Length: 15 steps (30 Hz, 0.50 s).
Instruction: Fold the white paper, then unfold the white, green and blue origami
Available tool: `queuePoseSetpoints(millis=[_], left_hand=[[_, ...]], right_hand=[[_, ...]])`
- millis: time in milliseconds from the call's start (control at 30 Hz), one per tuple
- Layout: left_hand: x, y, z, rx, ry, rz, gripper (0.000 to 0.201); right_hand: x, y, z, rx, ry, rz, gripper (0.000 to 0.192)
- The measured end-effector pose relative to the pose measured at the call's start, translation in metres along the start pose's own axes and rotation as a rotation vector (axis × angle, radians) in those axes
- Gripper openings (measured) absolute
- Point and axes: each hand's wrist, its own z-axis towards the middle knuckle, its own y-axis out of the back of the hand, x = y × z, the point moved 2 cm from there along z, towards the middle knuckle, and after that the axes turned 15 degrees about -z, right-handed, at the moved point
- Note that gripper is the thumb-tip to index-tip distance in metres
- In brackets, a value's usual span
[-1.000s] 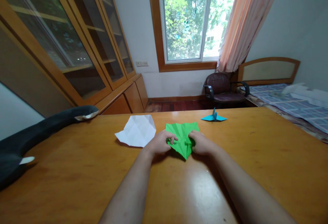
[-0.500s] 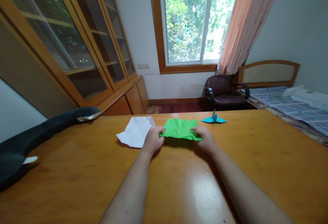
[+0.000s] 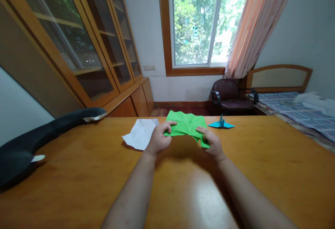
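A creased sheet of green paper (image 3: 184, 122) is held up above the wooden table (image 3: 180, 187) between my two hands. My left hand (image 3: 160, 139) pinches its near left corner, with the index finger lying on top. At the near right corner, my right hand (image 3: 212, 143) is closed on the paper, and a small flap hangs below those fingers. Behind my left hand, a creased white sheet of paper (image 3: 140, 134) lies on the table, partly covered by that hand. A blue folded paper crane (image 3: 222, 123) sits just beyond my right hand.
A black plush-like shape with white patches (image 3: 52, 127) lies along the table's left side. Glass-door cabinets (image 3: 102, 37) stand at the left wall. Past the far edge are an office chair (image 3: 227, 93) and a bed (image 3: 282, 98) at the right.
Both hands have lifted the green paper higher off the table, and its near edge now bends upward in the middle. The view has shifted slightly.
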Motion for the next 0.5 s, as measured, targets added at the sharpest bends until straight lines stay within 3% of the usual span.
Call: queuePoseSetpoints(millis=[100,200,267,367,500], left_hand=[[-0.02,0.029,0.001,0.015,-0.035,0.105,0.021],[-0.019,0.066,-0.008,0.019,0.023,0.207,0.017],[-0.007,0.092,-0.019,0.008,0.071,0.258,0.016],[0.026,0.131,-0.04,-0.025,0.272,0.395,0.014],[0.056,0.165,-0.058,0.104,0.457,0.66,0.017]], right_hand=[[0.018,-0.008,0.011,0.051,0.118,0.008,0.009],[0.041,-0.027,0.03,0.195,0.23,0.026,0.015],[0.056,-0.047,0.043,0.27,0.293,0.046,0.022],[0.076,-0.088,0.056,0.425,0.33,0.043,0.027],[0.098,-0.141,0.05,0.595,0.351,-0.039,0.028]])
